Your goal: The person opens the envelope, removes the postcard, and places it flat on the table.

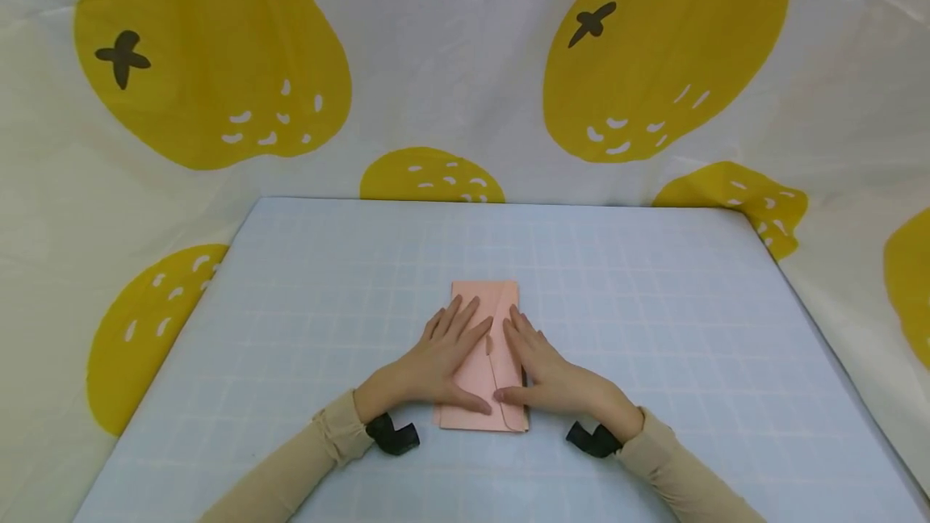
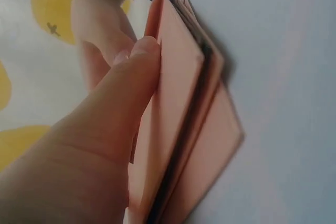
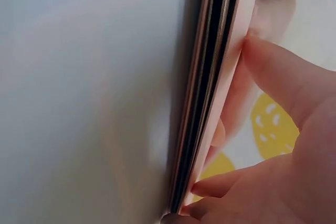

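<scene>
A stack of pink paper envelopes (image 1: 475, 370) lies at the middle of the table, its long side pointing away from me. The top one has a flap running lengthwise, with a small tab at its centre. My left hand (image 1: 445, 357) rests on its left part, fingers spread and thumb near the lower end. From the other side my right hand (image 1: 548, 374) lies along the right edge, thumb over the flap and fingers straight. Several layers of the stack (image 2: 178, 61) show at the edge in the left wrist view, the lowest jutting out. Dark gaps separate the layers (image 3: 226, 72) in the right wrist view.
The table (image 1: 327, 265) has a pale blue cover with a faint grid. Behind and beside it hangs a white cloth (image 1: 450, 63) with large yellow fruit shapes. A black strap piece (image 1: 395, 436) sits at the left wrist, another (image 1: 592, 440) at the right.
</scene>
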Demonstrator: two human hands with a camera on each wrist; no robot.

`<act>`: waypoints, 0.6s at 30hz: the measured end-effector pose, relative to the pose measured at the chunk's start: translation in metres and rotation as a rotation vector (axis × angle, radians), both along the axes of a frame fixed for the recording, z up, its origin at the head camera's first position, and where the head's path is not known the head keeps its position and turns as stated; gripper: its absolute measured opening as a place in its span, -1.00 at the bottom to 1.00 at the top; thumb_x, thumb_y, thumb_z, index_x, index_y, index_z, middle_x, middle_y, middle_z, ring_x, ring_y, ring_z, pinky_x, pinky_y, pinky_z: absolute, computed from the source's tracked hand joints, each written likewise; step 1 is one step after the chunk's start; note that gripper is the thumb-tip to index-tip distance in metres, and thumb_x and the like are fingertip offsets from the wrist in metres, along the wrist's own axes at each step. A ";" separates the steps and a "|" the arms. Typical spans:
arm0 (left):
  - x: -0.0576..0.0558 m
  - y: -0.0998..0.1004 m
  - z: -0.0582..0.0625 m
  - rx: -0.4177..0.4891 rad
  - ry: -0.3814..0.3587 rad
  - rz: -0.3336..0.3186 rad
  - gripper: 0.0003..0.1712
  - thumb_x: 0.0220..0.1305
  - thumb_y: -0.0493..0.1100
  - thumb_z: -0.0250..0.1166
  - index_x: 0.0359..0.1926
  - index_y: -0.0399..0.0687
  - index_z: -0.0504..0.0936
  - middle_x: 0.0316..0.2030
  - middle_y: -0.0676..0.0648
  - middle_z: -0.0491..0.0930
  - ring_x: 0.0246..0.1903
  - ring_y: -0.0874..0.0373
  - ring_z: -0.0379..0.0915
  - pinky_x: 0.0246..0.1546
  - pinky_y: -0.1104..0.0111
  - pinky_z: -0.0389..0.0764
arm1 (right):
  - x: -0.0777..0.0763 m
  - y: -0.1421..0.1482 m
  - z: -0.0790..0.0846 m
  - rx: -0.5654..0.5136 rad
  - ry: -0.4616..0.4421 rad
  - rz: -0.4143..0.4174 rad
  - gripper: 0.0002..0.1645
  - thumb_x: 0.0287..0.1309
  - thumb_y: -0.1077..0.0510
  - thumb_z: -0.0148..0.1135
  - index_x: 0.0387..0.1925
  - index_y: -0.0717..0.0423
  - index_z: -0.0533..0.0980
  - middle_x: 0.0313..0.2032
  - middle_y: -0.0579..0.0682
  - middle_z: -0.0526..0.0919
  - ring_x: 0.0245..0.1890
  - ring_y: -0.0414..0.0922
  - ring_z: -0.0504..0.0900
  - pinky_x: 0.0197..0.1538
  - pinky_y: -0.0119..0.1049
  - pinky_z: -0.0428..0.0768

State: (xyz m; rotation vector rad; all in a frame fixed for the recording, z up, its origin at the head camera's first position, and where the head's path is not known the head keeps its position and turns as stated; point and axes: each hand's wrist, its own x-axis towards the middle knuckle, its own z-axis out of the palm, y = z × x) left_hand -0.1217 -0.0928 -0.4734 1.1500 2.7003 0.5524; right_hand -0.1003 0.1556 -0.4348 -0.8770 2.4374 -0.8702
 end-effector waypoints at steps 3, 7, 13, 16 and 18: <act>0.000 0.001 -0.004 -0.019 0.028 0.008 0.42 -0.05 0.63 0.25 0.60 0.03 -0.18 0.56 -0.18 -0.49 0.50 -0.19 -0.68 0.40 -0.17 -0.28 | -0.002 0.002 -0.005 0.013 -0.001 0.020 0.20 0.32 -0.20 0.20 0.52 0.37 -0.28 0.52 0.25 -0.49 0.51 0.22 -0.44 0.42 0.27 -0.23; 0.000 0.002 -0.009 -0.006 0.089 0.017 0.40 -0.06 0.63 0.25 0.59 0.01 -0.11 0.56 -0.19 -0.40 0.51 -0.20 -0.60 0.40 -0.17 -0.23 | -0.004 0.003 -0.007 0.017 0.008 0.035 0.22 0.31 -0.20 0.20 0.51 0.39 -0.28 0.52 0.27 -0.50 0.50 0.24 -0.44 0.42 0.28 -0.24; -0.003 0.001 -0.015 0.013 0.170 0.016 0.37 -0.07 0.61 0.27 0.57 -0.02 -0.01 0.56 -0.20 -0.29 0.52 -0.21 -0.48 0.40 -0.16 -0.17 | -0.004 0.001 -0.007 0.027 -0.011 0.045 0.30 0.25 -0.23 0.26 0.51 0.40 -0.32 0.50 0.29 -0.56 0.49 0.24 -0.52 0.41 0.27 -0.31; -0.004 0.001 -0.016 0.013 0.186 0.011 0.36 -0.06 0.61 0.27 0.57 -0.03 0.01 0.56 -0.19 -0.28 0.52 -0.21 -0.47 0.40 -0.16 -0.17 | -0.003 0.000 -0.008 0.033 -0.009 0.040 0.33 0.22 -0.26 0.27 0.52 0.35 -0.34 0.49 0.28 -0.59 0.48 0.23 -0.55 0.41 0.27 -0.34; -0.004 0.001 -0.016 0.012 0.193 0.010 0.35 -0.06 0.61 0.26 0.57 -0.03 0.02 0.56 -0.19 -0.27 0.52 -0.21 -0.47 0.40 -0.16 -0.16 | -0.003 0.000 -0.010 0.036 -0.004 0.040 0.35 0.21 -0.27 0.28 0.52 0.32 -0.36 0.49 0.27 -0.60 0.48 0.23 -0.57 0.41 0.27 -0.35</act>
